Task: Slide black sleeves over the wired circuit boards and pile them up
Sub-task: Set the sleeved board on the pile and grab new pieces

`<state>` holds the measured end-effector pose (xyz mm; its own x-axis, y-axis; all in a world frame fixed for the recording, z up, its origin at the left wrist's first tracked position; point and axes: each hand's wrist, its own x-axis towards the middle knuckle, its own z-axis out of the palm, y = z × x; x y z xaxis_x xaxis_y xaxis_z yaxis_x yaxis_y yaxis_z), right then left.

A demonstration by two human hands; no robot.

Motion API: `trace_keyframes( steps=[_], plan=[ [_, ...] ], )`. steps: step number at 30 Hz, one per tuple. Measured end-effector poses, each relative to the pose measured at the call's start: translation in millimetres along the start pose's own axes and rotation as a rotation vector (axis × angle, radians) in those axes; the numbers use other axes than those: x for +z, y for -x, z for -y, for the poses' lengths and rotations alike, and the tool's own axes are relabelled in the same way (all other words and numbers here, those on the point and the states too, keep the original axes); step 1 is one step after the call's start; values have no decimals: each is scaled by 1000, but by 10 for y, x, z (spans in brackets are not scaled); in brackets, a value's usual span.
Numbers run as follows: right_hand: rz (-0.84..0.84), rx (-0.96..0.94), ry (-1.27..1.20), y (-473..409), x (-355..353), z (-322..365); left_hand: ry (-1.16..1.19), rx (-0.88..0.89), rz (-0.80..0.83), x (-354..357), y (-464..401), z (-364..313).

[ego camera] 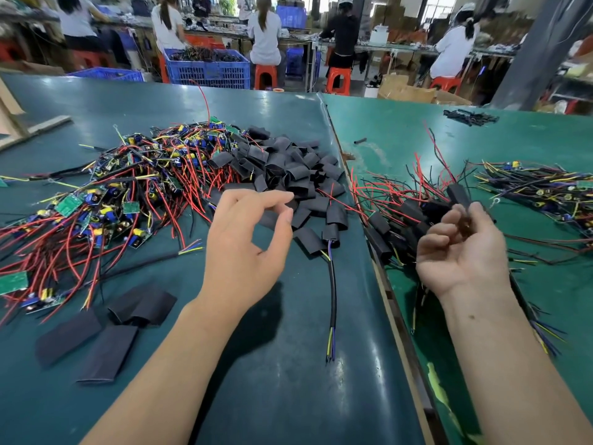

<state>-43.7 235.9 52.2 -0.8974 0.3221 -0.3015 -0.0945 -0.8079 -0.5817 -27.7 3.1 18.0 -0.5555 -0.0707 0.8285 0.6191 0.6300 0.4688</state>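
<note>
A heap of bare wired circuit boards [128, 187] with red, yellow and black leads covers the left of the table. Beside it lies a pile of short black sleeves [288, 168]. My left hand [247, 242] hovers over the near edge of that pile, fingers loosely curled, holding nothing. My right hand [462, 248] grips a sleeved board [459, 195] by its lower end, above the pile of sleeved boards [398, 220] on the right table. One sleeved board with a long black cable [332, 274] lies between my hands.
Several flat larger sleeves [106, 335] lie at the near left. A second heap of wired boards [539, 187] sits at the far right. A seam [359, 200] splits the two green tables. People on red stools and blue crates [208, 67] stand behind.
</note>
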Motion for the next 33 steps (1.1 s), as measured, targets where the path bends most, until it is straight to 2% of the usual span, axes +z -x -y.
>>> trace_keyframes(
  steps=[4, 8, 14, 20, 24, 28, 30, 33],
  plan=[
    [176, 64, -258, 75, 22, 28, -13, -52, 20, -1, 2, 15],
    [201, 136, -365, 78, 61, -60, -21, -75, 42, -3, 2, 18],
    [173, 21, -114, 68, 79, -86, -21, -84, 54, 0, -1, 13],
    [286, 198, 10, 171, 127, -232, -78, -143, 142, 9, 10, 61],
    [311, 185, 117, 184, 137, -253, -114, -174, 171, 10, 9, 87],
    [273, 123, 251, 166, 132, -298, -336, -228, 201, 10, 14, 193],
    [254, 122, 314, 139, 113, -325, -483, -352, 238, 2, 17, 248],
    [237, 85, 541, 122, 91, -373, -629, -513, 284, -24, 23, 305]
  ],
)
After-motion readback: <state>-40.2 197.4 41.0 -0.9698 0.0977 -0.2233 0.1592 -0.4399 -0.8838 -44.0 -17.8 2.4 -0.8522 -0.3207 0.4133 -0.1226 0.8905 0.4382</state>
